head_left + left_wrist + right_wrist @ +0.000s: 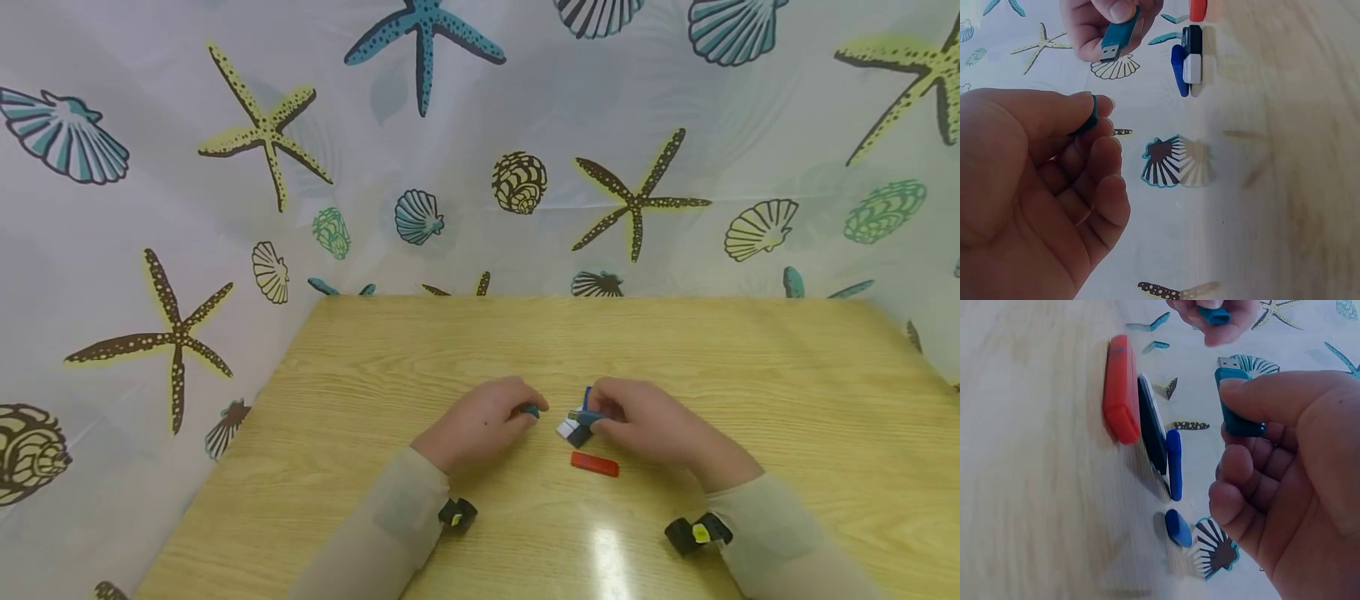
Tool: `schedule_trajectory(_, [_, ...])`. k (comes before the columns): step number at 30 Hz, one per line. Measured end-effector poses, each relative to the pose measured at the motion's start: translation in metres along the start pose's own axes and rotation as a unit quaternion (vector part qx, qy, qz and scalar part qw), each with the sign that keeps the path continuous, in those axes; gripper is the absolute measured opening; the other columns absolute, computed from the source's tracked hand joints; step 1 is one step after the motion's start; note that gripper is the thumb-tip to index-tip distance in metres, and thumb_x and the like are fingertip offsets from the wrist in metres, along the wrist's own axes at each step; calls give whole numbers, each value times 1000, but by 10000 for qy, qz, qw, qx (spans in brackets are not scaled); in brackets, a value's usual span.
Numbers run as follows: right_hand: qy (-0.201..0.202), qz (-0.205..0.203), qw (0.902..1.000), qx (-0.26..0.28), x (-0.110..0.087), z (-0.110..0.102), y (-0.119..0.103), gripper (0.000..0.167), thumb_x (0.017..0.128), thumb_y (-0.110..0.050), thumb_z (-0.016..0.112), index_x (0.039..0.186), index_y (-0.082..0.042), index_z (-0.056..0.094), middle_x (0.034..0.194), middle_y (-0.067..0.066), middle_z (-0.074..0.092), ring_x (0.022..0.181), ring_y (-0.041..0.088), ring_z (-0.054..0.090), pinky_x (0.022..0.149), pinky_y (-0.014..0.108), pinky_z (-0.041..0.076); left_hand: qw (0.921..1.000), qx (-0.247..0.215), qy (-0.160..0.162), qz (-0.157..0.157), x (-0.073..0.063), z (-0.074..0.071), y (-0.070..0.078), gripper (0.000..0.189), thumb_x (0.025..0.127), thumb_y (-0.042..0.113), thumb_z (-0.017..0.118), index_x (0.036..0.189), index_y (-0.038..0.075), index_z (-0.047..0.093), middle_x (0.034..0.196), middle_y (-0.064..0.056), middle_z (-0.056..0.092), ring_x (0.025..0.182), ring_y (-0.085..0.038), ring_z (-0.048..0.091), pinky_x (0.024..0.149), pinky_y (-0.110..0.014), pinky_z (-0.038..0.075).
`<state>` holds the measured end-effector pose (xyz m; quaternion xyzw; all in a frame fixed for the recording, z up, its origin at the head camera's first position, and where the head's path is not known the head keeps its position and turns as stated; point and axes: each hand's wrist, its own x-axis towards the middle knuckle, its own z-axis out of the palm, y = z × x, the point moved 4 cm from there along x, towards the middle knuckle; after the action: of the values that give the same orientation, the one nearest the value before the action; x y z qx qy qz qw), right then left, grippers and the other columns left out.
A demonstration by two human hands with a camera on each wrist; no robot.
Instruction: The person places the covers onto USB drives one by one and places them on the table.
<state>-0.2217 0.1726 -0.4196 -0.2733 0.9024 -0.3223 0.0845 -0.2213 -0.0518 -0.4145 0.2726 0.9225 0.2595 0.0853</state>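
Observation:
My left hand (486, 423) pinches a small teal cap (1215, 315) between thumb and fingertips, its hollow end showing in the right wrist view. My right hand (651, 418) holds a teal USB flash drive (1239, 406) by its body, thumb on its flat side. The drive's metal plug (1229, 362) is bare and points towards the left hand. Cap and drive are apart, held over the table. Below the right hand lie a black-and-white flash drive (576, 429) and a slim blue piece (1174, 465). A red flash drive (595, 464) lies nearer to me.
A short blue piece (1178, 528) lies on the wooden table (420, 350) beyond the slim blue one. A white cloth (450, 142) printed with shells and starfish hangs behind and along the sides. Each sleeve carries a black wrist mount (457, 515).

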Motion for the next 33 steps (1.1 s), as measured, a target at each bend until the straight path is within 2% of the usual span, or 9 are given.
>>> schedule_trajectory(11, [-127,-249,9991,318,2,9,-14,9,98,-16,68,96,-19,60,91,-11,67,79,10,60,74,31,50,9993,-77,-185,304,-1,4,11,18,103,20,61,118,19,71,105,13,61,90,-6,55,83,-26,48])
schedule_trajectory(17, [-68,-215,9996,183,3,10,-17,11,97,-18,70,95,-21,60,88,-11,62,78,12,58,72,32,49,9991,16,-199,365,-1,5,12,18,103,20,62,117,17,72,104,13,62,89,-4,55,84,-25,48])
schedule_trajectory(26, [-56,-503,9987,-15,2,14,-23,9,98,-21,69,97,-27,62,86,-13,58,77,10,53,70,30,47,9988,20,-268,416,0,8,15,16,101,19,64,113,18,74,98,14,61,84,-6,54,78,-22,47])
schedule_trajectory(33, [-82,-590,9980,-221,1,14,-23,8,98,-23,69,96,-29,66,83,-18,57,76,7,51,72,30,45,9984,71,-265,503,0,9,17,16,100,17,65,114,18,72,100,13,64,86,-3,56,81,-22,48])
